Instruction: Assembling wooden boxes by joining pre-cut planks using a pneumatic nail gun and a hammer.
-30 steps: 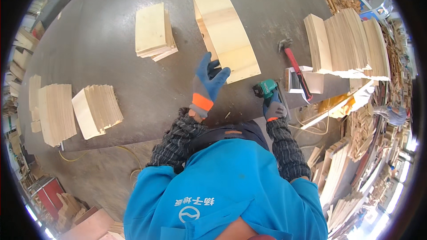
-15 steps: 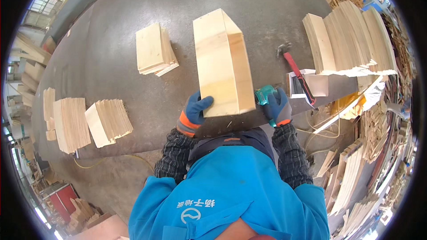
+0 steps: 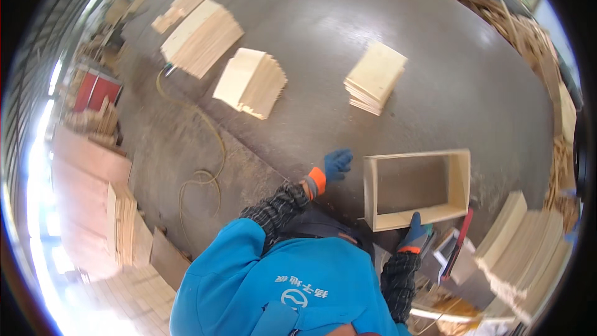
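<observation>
A rectangular wooden frame [image 3: 415, 220], open through its middle, lies on the dark tabletop in front of me at the right. My right hand [image 3: 415, 236], in a blue glove with an orange cuff, grips its near board, with a finger or thumb over the edge. A small teal part of the nail gun [image 3: 428, 229] shows beside that hand; the rest is hidden. My left hand [image 3: 337, 164], gloved alike, is off the frame to its left, fingers loosely apart and holding nothing. A hammer [image 3: 457, 246] with a red and black handle lies right of my right hand.
Stacks of thin boards stand on the table [image 3: 311, 31]: a small stack [image 3: 375, 78] beyond the frame, a fanned stack [image 3: 252, 83] and a larger row [image 3: 202, 37] at left, tall stacks [image 3: 522, 249] at right. A yellowish hose [image 3: 217, 143] trails on the floor.
My view has swung left. The wooden frame, upright between both hands before, now lies with its opening upward. My left hand has let go and moved off to its left.
</observation>
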`<action>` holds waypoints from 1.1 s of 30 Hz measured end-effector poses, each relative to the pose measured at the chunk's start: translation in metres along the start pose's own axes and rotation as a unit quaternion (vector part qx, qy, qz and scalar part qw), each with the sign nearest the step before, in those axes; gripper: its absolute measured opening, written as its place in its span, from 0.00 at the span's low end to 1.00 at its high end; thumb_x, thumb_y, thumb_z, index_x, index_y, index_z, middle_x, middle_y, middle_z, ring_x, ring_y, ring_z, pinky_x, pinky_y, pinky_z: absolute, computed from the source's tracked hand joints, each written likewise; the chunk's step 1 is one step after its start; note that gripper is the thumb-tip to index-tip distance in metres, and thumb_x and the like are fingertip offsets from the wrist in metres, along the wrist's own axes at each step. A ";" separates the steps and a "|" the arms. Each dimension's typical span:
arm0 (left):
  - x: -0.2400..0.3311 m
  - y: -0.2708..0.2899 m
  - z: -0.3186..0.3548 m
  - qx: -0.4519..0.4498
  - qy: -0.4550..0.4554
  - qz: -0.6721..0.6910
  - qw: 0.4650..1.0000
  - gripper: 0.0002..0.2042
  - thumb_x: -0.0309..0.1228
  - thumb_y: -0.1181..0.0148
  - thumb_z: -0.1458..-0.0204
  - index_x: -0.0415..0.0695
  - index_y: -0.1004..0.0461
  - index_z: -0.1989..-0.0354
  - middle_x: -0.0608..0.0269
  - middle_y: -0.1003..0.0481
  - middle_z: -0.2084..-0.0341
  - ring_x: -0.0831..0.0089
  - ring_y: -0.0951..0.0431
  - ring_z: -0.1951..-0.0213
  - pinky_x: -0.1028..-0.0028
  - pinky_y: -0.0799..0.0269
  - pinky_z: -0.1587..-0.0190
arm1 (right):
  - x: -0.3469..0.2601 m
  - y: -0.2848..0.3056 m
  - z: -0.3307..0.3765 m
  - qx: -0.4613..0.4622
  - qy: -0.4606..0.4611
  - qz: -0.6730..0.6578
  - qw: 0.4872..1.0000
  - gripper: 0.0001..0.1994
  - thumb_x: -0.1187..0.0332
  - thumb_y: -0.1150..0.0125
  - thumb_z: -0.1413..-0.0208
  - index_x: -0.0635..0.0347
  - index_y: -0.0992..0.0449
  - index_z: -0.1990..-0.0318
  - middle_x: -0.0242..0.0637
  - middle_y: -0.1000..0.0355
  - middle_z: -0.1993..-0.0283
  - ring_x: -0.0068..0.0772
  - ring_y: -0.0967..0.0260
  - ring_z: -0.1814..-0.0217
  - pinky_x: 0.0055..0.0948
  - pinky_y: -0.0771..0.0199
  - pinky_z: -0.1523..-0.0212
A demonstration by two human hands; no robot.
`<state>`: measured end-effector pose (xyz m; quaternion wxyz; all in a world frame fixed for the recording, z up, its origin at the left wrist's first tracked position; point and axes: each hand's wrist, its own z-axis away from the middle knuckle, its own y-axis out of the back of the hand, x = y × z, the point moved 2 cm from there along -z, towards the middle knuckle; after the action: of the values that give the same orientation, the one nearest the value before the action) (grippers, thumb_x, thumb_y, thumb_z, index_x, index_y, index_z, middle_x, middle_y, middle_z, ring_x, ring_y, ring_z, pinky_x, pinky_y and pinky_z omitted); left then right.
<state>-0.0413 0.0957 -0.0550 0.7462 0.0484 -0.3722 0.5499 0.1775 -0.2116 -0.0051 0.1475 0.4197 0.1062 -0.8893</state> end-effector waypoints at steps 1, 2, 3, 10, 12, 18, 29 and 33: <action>-0.012 0.001 0.016 -0.005 -0.118 -0.082 0.990 0.26 0.42 0.37 0.32 0.40 0.27 0.31 0.52 0.17 0.49 0.64 0.15 0.51 0.66 0.18 0.47 | 0.004 -0.008 -0.008 0.008 0.021 0.031 0.999 0.25 0.62 0.35 0.33 0.67 0.29 0.34 0.47 0.24 0.41 0.48 0.20 0.45 0.50 0.13 0.45; -0.023 0.001 0.034 0.039 -0.194 -0.172 0.965 0.28 0.41 0.35 0.34 0.39 0.29 0.29 0.49 0.18 0.49 0.62 0.15 0.50 0.65 0.18 0.47 | 0.012 -0.014 -0.012 -0.003 -0.003 -0.047 0.999 0.24 0.61 0.34 0.33 0.68 0.28 0.36 0.47 0.23 0.42 0.47 0.20 0.45 0.51 0.12 0.45; -0.030 0.001 0.053 0.029 -0.230 -0.149 0.961 0.28 0.41 0.35 0.34 0.39 0.29 0.29 0.49 0.18 0.49 0.62 0.15 0.50 0.65 0.18 0.47 | 0.022 -0.022 -0.019 -0.014 -0.073 -0.130 0.989 0.24 0.60 0.33 0.32 0.69 0.26 0.38 0.47 0.23 0.44 0.47 0.20 0.46 0.52 0.11 0.45; -0.027 0.058 0.166 0.289 -0.182 -0.190 0.921 0.24 0.32 0.31 0.38 0.35 0.24 0.36 0.55 0.15 0.52 0.68 0.16 0.54 0.69 0.19 0.49 | 0.050 -0.039 -0.059 -0.003 -0.087 -0.149 0.985 0.22 0.58 0.29 0.34 0.67 0.22 0.43 0.48 0.21 0.45 0.48 0.20 0.46 0.53 0.14 0.41; -0.006 0.102 0.182 0.392 -0.265 -0.161 0.866 0.21 0.32 0.31 0.38 0.34 0.21 0.39 0.57 0.15 0.54 0.71 0.16 0.56 0.68 0.19 0.50 | 0.046 -0.040 -0.059 0.001 -0.066 -0.142 0.988 0.22 0.58 0.28 0.34 0.67 0.22 0.42 0.47 0.21 0.44 0.48 0.21 0.44 0.51 0.16 0.39; 0.119 0.285 0.179 0.548 -0.399 -0.008 0.735 0.18 0.31 0.32 0.37 0.32 0.21 0.43 0.62 0.17 0.63 0.77 0.21 0.66 0.74 0.24 0.62 | 0.044 -0.056 -0.054 0.065 -0.115 -0.185 0.974 0.23 0.62 0.31 0.32 0.73 0.26 0.40 0.52 0.24 0.40 0.51 0.23 0.40 0.51 0.15 0.37; 0.394 0.561 0.080 0.614 -0.406 0.068 0.674 0.21 0.42 0.26 0.44 0.34 0.15 0.53 0.55 0.13 0.66 0.66 0.15 0.67 0.68 0.21 0.59 | 0.039 -0.049 -0.055 0.032 -0.098 -0.195 0.975 0.24 0.53 0.40 0.28 0.63 0.25 0.36 0.47 0.24 0.34 0.47 0.27 0.33 0.47 0.26 0.29; 0.449 0.582 0.080 0.589 -0.440 0.141 0.663 0.21 0.45 0.24 0.45 0.35 0.15 0.59 0.54 0.18 0.77 0.67 0.20 0.80 0.67 0.27 0.75 | 0.035 -0.020 -0.042 0.089 -0.096 -0.087 0.988 0.28 0.46 0.45 0.28 0.56 0.30 0.31 0.46 0.30 0.28 0.47 0.30 0.30 0.50 0.27 0.30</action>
<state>-0.5269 0.6367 0.0792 0.2250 0.6608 -0.2583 0.6678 0.1799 -0.1861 -0.0570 0.0412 0.3332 0.0484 -0.9407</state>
